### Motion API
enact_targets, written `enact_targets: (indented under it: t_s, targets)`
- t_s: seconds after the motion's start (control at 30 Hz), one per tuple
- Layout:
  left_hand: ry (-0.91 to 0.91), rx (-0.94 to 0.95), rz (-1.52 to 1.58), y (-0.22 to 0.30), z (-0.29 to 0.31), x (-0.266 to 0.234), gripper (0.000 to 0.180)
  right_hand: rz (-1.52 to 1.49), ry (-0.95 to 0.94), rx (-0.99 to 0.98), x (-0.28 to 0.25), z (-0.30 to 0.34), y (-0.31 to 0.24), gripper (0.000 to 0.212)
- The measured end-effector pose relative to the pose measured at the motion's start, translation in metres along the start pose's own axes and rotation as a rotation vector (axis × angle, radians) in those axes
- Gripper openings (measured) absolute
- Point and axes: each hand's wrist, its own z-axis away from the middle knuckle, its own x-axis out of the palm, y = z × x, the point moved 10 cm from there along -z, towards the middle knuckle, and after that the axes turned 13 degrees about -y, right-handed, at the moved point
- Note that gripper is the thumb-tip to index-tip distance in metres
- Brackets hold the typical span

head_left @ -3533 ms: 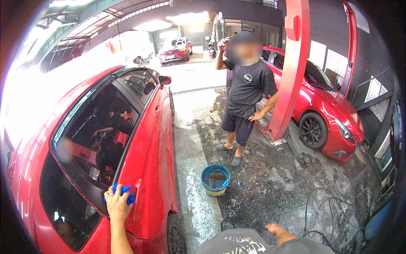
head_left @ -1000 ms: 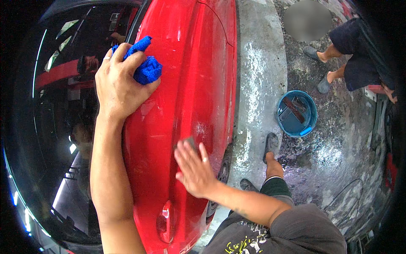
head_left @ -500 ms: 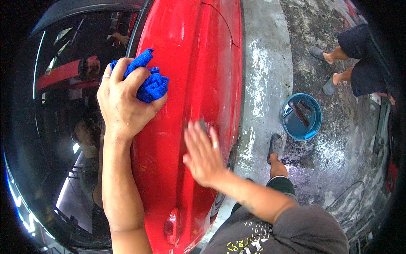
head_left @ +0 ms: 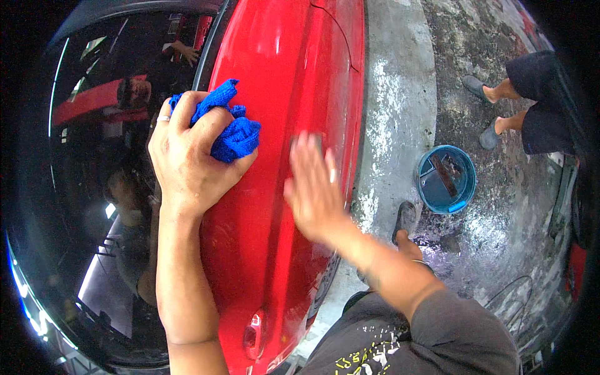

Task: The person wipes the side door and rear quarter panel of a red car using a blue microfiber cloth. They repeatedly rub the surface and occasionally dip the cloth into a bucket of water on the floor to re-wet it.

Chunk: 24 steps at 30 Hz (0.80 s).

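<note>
A crumpled blue cloth [head_left: 237, 139] is bunched in my left hand [head_left: 190, 162], fingers curled round it, at the border between the dark window [head_left: 106, 200] and the red car panel [head_left: 265, 69]. To the right, my right hand [head_left: 312, 190] lies against the red panel with its fingers stretched out and close together. A small greyish pad [head_left: 318, 140] peeks out under those fingertips; most of it is hidden, and motion smears the hand.
A red door handle [head_left: 254, 335] sits low on the car's side. On the wet, stained concrete floor [head_left: 400, 94] stands a blue bucket [head_left: 420, 187] holding water and a dark brown strip [head_left: 445, 175]. Another person's legs [head_left: 507, 90] stand beyond it.
My right hand has slid up and slightly right along the red panel with the pad. The left hand keeps its grip on the cloth. The whole view has shifted slightly.
</note>
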Motion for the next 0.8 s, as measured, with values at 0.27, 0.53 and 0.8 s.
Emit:
enact_targets:
  t_s: [0.27,0.53,0.8]
  targets:
    - [0.006,0.026,0.034,0.003,-0.003,-0.004,0.034,-0.084,0.055,0.041,-0.018,-0.033,0.016,0.067]
    - [-0.018,0.017,0.037,0.009,-0.014,-0.008,0.035,-0.052,0.183,0.048,-0.062,-0.123,0.080,0.068]
    - [-0.020,0.028,0.081,0.008,-0.018,-0.016,0.034,-0.444,0.158,0.067,-0.055,-0.085,0.031,0.067]
